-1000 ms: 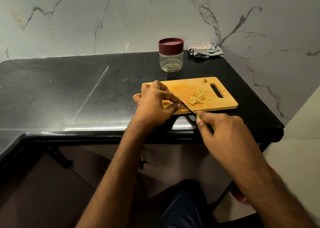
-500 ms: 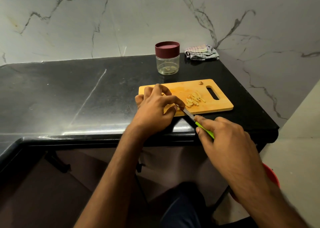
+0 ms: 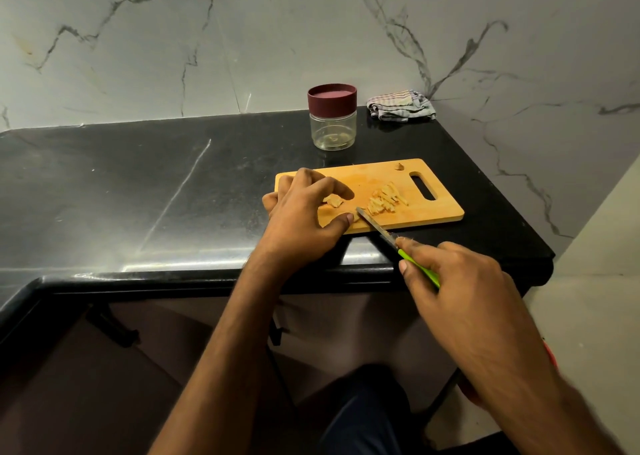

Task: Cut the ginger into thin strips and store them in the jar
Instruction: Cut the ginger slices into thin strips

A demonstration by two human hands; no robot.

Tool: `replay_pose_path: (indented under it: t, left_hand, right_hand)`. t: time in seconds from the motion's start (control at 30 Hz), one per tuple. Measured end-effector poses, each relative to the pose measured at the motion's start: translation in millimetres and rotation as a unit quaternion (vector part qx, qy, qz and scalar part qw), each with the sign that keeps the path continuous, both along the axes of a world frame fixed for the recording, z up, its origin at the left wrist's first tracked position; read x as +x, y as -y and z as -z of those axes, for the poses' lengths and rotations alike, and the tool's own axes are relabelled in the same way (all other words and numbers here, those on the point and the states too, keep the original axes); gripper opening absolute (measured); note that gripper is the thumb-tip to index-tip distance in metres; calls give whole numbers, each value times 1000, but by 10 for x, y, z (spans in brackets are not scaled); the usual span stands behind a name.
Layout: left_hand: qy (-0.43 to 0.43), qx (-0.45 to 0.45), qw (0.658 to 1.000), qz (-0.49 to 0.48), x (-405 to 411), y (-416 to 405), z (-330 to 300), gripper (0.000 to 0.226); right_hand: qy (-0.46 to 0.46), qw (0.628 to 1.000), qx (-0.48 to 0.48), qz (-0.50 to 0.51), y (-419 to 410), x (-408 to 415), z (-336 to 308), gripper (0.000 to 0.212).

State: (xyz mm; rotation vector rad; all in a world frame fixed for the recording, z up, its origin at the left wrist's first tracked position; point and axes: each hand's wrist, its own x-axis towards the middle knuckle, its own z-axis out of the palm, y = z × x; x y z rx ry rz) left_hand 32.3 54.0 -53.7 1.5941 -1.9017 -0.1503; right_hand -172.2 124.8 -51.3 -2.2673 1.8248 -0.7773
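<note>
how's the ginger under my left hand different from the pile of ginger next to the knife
The ginger piece under the left hand is one uncut chunk; the ginger pile is many thin strips. The piece sits beneath the fingers; the pile lies free, right of the knife tip. Both are pale yellow and rest on the cutting board.

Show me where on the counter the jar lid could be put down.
Bare counter lies left of the cutting board, and a smaller patch between the jar and the wall corner. Crowded: the board itself, with left hand, knife, ginger strips; the cloth fills the back right.
</note>
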Motion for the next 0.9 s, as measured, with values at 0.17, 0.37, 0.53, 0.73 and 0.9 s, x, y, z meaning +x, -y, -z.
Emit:
replay_pose_path:
  t: [0.17, 0.37, 0.53, 0.73, 0.9]
  left_hand:
    - [53, 23, 998, 5, -28, 4, -16, 19]
    - [69, 32, 997, 7, -31, 20, -22, 30]
    - [-2, -6, 1000, -23, -8, -7, 5, 28]
    - [-22, 8, 999, -49, -6, -36, -2, 13]
    - [-20, 17, 998, -50, -11, -20, -13, 13]
  right_hand:
    - [-10, 1000, 0, 2, -18, -11, 11, 43]
    - [0, 1000, -20, 4, -32, -47, -18, 41]
    - [46, 998, -33, -11, 14, -10, -19, 39]
    - [60, 998, -23, -28, 22, 52, 22, 34]
    - [66, 997, -35, -34, 5, 27, 23, 36]
